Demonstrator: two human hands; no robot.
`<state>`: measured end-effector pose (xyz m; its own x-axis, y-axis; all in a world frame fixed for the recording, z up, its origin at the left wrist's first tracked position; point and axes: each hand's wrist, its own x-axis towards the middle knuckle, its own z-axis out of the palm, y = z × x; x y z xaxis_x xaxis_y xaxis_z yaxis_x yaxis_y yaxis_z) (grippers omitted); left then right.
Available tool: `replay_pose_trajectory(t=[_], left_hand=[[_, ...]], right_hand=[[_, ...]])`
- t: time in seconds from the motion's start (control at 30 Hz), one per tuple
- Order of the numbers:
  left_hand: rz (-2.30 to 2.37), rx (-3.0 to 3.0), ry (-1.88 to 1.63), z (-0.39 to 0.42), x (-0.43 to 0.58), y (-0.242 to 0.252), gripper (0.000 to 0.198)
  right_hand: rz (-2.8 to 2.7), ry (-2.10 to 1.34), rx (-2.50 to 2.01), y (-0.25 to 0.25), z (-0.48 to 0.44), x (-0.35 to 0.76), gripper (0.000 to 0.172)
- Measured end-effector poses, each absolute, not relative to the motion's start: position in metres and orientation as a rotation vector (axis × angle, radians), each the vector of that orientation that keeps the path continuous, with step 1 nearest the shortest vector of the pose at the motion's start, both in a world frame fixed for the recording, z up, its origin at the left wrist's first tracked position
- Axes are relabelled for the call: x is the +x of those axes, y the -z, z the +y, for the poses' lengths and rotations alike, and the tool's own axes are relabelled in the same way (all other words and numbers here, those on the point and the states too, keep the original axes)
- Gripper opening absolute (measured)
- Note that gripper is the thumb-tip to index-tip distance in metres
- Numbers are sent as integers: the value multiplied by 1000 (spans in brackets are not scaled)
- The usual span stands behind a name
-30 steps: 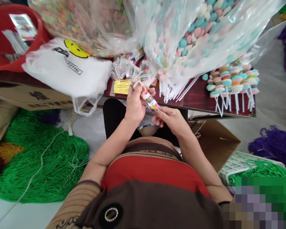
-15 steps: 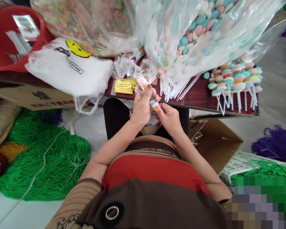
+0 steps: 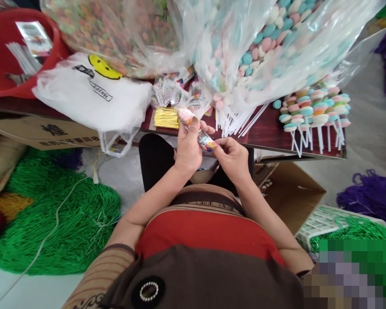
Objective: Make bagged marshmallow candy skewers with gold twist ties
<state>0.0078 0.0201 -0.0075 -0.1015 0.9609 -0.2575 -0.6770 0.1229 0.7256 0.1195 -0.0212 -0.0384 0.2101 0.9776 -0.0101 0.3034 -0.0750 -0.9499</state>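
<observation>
Together, the left hand [image 3: 189, 148] and right hand [image 3: 233, 158] clamp a multicoloured candy stack in clear, printed wrap [image 3: 207, 143].
Head view: left fingers grasp its middle, right fingers pinch its near-right end, by the near edge of the dark-red desk [image 3: 272, 134].

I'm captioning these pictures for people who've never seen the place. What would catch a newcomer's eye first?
Probably the big clear bag of pink, blue and white candies on the table's far side, with candy skewers lying to its right. At lower left, bright green strands heap on the floor. In the middle, the left hand and right hand hold wrapped candies.
</observation>
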Motion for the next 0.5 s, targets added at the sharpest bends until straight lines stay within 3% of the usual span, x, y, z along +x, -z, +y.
replay_pose_trajectory(t=[0.23, 0.37, 0.5], left_hand=[[949, 384, -1381, 28, 0, 9, 37], [901, 419, -1308, 20, 5, 4, 36], [899, 480, -1252, 11, 11, 3, 24]], right_hand=[[-1109, -1546, -1297, 26, -30, 124, 33], [-1153, -1433, -1368, 32, -30, 124, 44], [-1340, -1161, -1483, 41, -30, 123, 37]])
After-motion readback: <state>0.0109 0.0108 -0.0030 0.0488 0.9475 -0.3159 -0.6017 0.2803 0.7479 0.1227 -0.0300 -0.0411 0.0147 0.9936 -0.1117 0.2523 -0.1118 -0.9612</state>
